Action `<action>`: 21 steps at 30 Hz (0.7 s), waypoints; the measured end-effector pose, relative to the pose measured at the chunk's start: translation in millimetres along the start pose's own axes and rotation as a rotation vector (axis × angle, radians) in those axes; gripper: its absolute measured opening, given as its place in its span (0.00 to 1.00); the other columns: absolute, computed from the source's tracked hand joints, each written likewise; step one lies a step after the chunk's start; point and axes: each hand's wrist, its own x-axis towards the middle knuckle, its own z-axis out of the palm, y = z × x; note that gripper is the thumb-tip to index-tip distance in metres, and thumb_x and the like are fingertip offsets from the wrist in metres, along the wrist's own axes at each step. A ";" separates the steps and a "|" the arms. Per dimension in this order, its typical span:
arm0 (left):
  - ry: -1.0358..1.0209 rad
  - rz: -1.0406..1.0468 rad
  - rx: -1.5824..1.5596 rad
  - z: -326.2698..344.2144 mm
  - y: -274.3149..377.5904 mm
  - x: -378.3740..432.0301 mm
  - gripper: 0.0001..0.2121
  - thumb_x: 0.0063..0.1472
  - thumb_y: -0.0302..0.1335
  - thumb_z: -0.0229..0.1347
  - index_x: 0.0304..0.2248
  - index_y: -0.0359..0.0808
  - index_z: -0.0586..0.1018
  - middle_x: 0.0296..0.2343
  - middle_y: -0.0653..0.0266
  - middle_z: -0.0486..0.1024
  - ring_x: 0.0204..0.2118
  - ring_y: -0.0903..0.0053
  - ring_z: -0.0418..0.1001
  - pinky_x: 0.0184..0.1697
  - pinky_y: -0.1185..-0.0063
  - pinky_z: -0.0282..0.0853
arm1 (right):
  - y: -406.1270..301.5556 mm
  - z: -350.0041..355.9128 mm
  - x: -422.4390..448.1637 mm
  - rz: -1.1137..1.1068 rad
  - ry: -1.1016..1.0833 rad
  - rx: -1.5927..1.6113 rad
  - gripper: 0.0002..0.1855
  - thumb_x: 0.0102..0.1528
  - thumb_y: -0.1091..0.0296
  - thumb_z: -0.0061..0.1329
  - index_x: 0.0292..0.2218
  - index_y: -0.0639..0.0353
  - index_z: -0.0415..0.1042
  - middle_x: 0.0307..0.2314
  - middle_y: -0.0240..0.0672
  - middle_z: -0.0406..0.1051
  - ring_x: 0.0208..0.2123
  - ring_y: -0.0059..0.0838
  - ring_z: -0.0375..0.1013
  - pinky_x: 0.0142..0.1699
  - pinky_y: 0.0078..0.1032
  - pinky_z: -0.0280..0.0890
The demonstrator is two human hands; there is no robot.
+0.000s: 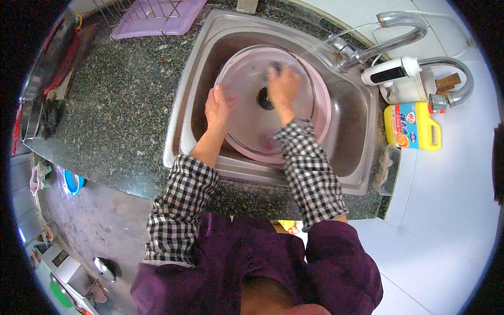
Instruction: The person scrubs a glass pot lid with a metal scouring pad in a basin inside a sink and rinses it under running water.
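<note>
A round glass pot lid [248,122] with a metal rim and a black knob [264,99] lies over a pink plastic basin [323,98] in the stainless steel sink [350,130]. My left hand [217,106] grips the lid's left rim, thumb on top and some fingers blurred. Over the lid's upper right part is my right hand [284,84], blurred by motion. A small dark pad [275,66], seemingly a scrubber, shows at its fingertips; its exact kind is unclear. Water runs in a thin stream from the chrome faucet [405,33] towards the basin.
A second faucet with a white heater body [390,71] stands right of the sink, near a yellow detergent jug [411,126] and a clear plastic box [387,169]. Wooden knife handles [448,82] show behind. A wire rack [138,15] sits at the granite counter's [118,106] back.
</note>
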 end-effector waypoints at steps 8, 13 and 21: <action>0.016 -0.064 -0.142 -7.6 0.3 1.7 0.24 0.60 0.44 0.34 0.44 0.30 0.62 0.37 0.51 0.66 0.37 0.66 0.69 0.40 0.74 0.66 | 56.6 -54.4 -84.4 -0.495 -0.503 -0.077 0.20 0.42 0.67 0.49 0.39 0.61 0.65 0.38 0.45 0.63 0.42 0.43 0.60 0.46 0.36 0.55; -0.026 -0.061 -0.102 -2.3 1.6 -0.9 0.25 0.60 0.45 0.34 0.44 0.30 0.62 0.37 0.50 0.66 0.38 0.66 0.69 0.40 0.73 0.66 | 41.4 -29.5 11.5 -0.141 -0.157 -0.004 0.19 0.43 0.64 0.49 0.38 0.62 0.67 0.34 0.48 0.66 0.38 0.45 0.64 0.43 0.36 0.58; 0.061 -0.093 -0.137 -15.1 4.4 3.2 0.28 0.59 0.47 0.36 0.46 0.27 0.59 0.37 0.47 0.65 0.40 0.65 0.68 0.41 0.72 0.65 | 13.0 -33.7 -92.8 -0.589 -0.544 0.303 0.22 0.45 0.68 0.47 0.44 0.59 0.62 0.42 0.44 0.63 0.47 0.44 0.58 0.51 0.37 0.52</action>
